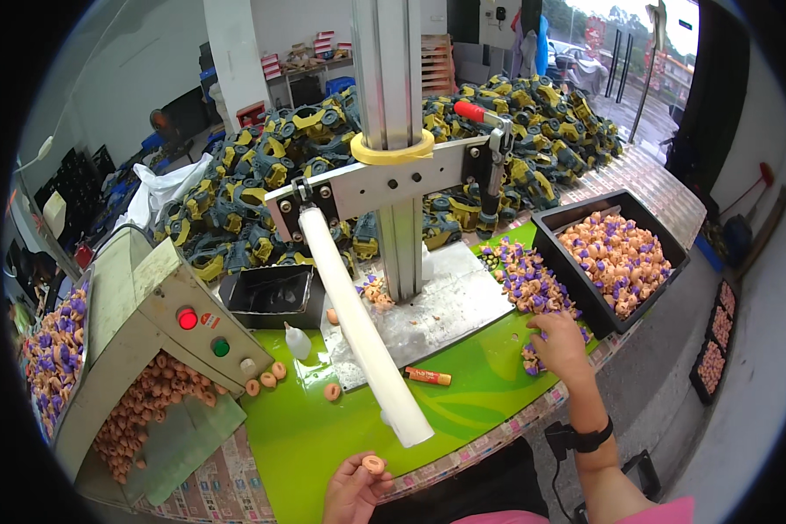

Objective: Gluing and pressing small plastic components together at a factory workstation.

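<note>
Presently, my left hand [356,486] pinches a plain peach piece [373,464] by the near edge of the surface [472,402]; my right hand [561,344] is at the purple-and-peach pile [533,278], grip indeterminable. Plain pieces [162,391] appear outstanding; whether the heaped black tray [625,321] is finished, I cannot tell.

I see a patterned bench [651,188] topped with a green mat [297,454], carrying a metal plate [463,301], white bottle [298,343], red tube [426,375], peach-and-purple pieces [537,286], black tray [576,281], and heaped yellow-and-grey toy vehicles [541,122].
</note>
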A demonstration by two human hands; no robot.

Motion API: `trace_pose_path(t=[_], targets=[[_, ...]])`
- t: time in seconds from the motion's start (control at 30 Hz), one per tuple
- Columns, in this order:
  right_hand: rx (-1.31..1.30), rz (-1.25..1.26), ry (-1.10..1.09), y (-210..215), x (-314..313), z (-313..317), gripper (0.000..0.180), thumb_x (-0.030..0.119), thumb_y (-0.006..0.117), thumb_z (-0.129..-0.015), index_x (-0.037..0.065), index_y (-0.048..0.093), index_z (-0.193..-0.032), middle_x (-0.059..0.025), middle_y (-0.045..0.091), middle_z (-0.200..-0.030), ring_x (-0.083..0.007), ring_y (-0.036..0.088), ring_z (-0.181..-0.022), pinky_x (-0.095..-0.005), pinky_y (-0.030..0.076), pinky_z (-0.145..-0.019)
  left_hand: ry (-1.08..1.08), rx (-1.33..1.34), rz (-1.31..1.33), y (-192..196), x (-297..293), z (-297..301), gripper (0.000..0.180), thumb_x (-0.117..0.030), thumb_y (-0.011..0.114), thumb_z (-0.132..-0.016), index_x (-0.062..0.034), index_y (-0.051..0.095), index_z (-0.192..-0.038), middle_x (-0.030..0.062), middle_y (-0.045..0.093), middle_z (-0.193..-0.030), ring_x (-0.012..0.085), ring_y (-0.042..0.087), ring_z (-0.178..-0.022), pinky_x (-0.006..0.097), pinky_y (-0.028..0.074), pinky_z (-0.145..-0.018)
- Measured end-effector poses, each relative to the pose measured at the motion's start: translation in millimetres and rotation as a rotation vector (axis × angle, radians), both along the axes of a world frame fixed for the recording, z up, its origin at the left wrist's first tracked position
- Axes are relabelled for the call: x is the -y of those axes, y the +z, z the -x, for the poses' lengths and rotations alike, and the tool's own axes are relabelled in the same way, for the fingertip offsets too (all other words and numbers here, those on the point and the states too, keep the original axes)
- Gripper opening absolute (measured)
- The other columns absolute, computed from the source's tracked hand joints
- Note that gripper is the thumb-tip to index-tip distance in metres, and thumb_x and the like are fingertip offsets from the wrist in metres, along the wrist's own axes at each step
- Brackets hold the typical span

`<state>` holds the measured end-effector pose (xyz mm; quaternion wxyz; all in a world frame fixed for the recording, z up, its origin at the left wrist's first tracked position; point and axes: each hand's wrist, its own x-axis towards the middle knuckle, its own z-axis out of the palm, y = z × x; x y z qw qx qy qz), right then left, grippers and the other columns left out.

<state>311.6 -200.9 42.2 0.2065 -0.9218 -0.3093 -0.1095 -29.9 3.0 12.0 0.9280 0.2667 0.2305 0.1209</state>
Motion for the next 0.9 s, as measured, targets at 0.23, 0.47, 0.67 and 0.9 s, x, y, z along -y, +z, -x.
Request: trace_pose_path(t=[0.23, 0.47, 0.67, 0.9], targets=[[-0.122, -0.015, 0.240, -21, 7, -1, 0.021, 0.008, 0.071, -0.073, 0.006, 0.069, -0.094, -0.0113, 0.063, -0.090, -0.0318, 0.059, -0.088, -0.0421, 0.048, -0.077, -0.026, 0.036, 0.015, 1, 2, -3, 0.019, -0.013, 0.056, -0.096, -0.0035, 0.056, -0.113, 0.0062, 0.064, -0.096, 0.0173, 0.065, -0.086, 0.030, 0.056, -0.074], [-0.299, -0.257, 0.275, 10, -20, 37, 0.017, 0.000, 0.069, -0.075, 0.004, 0.065, -0.091, -0.0094, 0.056, -0.086, -0.0235, 0.060, -0.077, -0.0335, 0.049, -0.070, -0.037, -0.015, -0.031, 4, 19, -18, 0.019, -0.015, 0.053, -0.097, -0.0046, 0.056, -0.113, 0.0089, 0.065, -0.099, 0.0166, 0.064, -0.081, 0.027, 0.054, -0.065], [-1.164, -0.614, 0.666, 4, -37, 118, 0.012, 0.002, 0.068, -0.085, 0.001, 0.063, -0.096, -0.0039, 0.057, -0.097, -0.0087, 0.059, -0.085, -0.0224, 0.049, -0.072, -0.125, -0.023, -0.042, -1, 21, -28, 0.031, -0.012, 0.056, -0.096, -0.0011, 0.051, -0.124, 0.0098, 0.060, -0.111, 0.0185, 0.062, -0.098, 0.032, 0.053, -0.088], [-1.143, -0.536, 0.716, 3, -46, 152, 0.019, 0.000, 0.070, -0.082, 0.000, 0.065, -0.101, -0.0063, 0.057, -0.098, -0.0098, 0.061, -0.083, -0.0229, 0.051, -0.071, -0.141, 0.008, -0.073, -2, 22, -24, 0.031, -0.011, 0.057, -0.095, -0.0001, 0.052, -0.124, 0.0119, 0.059, -0.116, 0.0199, 0.062, -0.102, 0.034, 0.053, -0.089]])
